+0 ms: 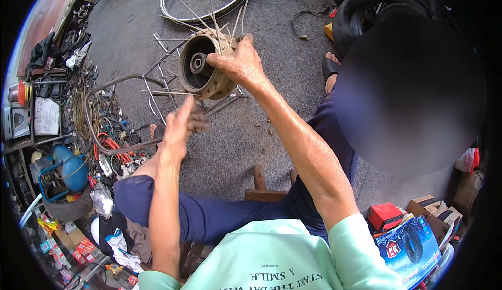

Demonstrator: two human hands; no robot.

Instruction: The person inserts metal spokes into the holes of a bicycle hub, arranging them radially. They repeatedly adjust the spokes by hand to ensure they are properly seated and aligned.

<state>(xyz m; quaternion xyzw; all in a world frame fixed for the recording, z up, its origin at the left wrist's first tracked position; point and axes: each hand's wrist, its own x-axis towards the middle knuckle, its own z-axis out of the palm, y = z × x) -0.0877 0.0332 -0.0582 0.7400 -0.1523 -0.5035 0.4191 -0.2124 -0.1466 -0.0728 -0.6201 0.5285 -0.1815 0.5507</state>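
A steel rim [205,0] lies on the ground beyond both hands. Below the right elbow sits a blue box [407,246] picturing a tyre, with a red box [384,216] and brown cartons [436,210] just beside it. The right hand [238,60] grips the edge of the spoked hub [201,65], holding it up. The left hand [180,125], blurred, hangs open just below the hub, touching nothing.
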